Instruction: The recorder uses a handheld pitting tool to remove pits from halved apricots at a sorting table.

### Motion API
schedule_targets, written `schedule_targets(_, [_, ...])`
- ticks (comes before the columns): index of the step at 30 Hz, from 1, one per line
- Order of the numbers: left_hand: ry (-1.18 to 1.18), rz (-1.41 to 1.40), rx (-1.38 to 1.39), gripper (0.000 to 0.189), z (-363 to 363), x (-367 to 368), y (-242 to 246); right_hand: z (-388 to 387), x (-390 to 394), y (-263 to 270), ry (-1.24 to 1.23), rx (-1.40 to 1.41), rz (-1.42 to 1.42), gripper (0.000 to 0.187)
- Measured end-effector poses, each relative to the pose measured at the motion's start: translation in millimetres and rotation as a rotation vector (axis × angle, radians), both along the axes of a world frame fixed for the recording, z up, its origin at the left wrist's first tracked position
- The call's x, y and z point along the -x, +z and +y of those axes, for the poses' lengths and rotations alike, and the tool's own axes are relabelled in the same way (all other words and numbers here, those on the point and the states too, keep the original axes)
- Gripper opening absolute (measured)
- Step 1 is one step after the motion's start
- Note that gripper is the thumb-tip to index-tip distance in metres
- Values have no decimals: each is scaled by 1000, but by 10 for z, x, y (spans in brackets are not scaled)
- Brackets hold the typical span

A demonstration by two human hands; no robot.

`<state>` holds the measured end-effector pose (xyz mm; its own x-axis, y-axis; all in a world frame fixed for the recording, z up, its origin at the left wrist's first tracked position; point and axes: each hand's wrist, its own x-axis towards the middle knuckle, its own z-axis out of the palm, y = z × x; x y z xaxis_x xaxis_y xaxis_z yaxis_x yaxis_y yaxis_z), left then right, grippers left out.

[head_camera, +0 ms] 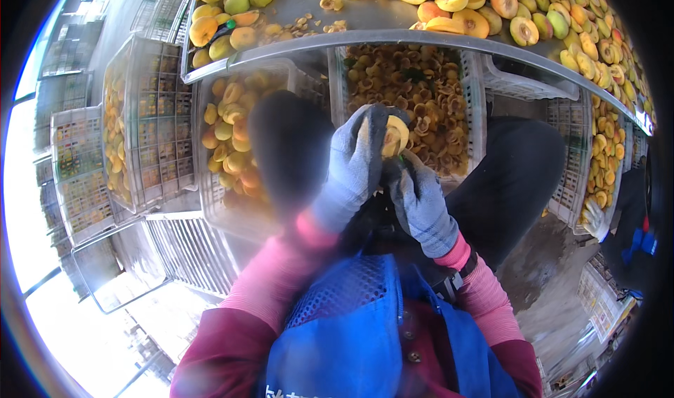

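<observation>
My left hand (358, 153), in a grey-blue knit glove with a dark palm, holds a halved yellow peach-like fruit (395, 136), its cut face turned toward my right. Close against its lower edge is my right hand (424, 203), gloved alike, with its fingers curled in. A small tool, mostly hidden, shows only a bit of green (401, 158) at those fingertips. Both hands are between my knees, over the near side of a crate (476, 113) full of hollow fruit scraps (421, 87).
A metal-edged worktable (358, 38) carries whole and halved fruit (521, 3), plus a dark tool with a green end (230, 24). Fruit crates stand left (160, 129) and right (566, 161). Another person's gloved hand (595, 220) is at the right crate.
</observation>
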<state>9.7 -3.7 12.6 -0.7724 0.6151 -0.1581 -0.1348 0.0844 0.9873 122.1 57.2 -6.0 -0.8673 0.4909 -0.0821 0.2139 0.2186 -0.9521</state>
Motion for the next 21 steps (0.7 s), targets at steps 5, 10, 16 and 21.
schedule_targets(5, [-131, 343, 80, 29, -72, 100, -92, -56, -101, -155, -78, 403, 112, 36])
schedule_targets(10, [-284, 213, 134, 22, -1, 166, -158, 67, 1, -81, 292, 2263, 207, 44])
schedule_targets(16, [-4, 406, 346, 63, -514, 294, -510, 219, 93, -186, 386, 2407, 695, 41])
schedule_targets(21, [253, 667, 810, 56, -1265, 1162, 14, 335, 36, -581, 227, 2407, 462, 41])
